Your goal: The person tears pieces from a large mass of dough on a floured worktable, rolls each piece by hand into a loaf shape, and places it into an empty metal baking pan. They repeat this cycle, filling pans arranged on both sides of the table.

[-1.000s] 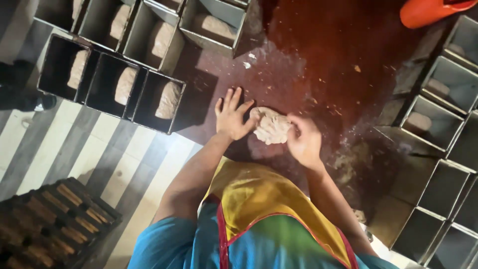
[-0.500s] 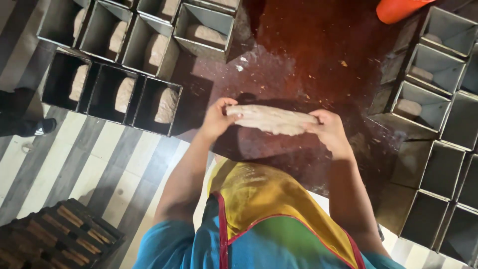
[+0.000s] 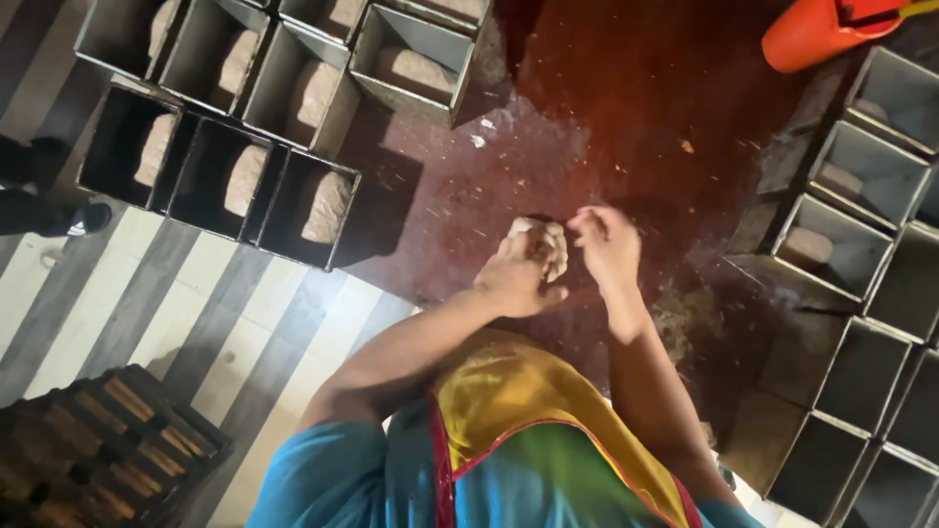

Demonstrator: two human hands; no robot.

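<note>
- Dough lump, pale and rolled up, sits gripped in the left hand just above the dark red bench, close to the person's body.
- Left hand curls round the dough from below and the side, forearm bent in across the yellow apron.
- Right hand hovers just beside the dough, fingers loosely bent and blurred; whether it touches the dough cannot be told.
- Two rows of grey metal loaf tins run along the bench's upper left, each holding a pale piece of dough; the three dark tins nearest the edge overhang the striped floor.
- More grey tins line the right side, some with dough, the nearest ones below looking unfilled.
- Orange plastic container stands at the top right corner.
- Scraps and crumbs dot the bench around the hands.
- Dark crate of brown loaves rests on the floor at lower left; a shoe of another person shows at the left edge.
</note>
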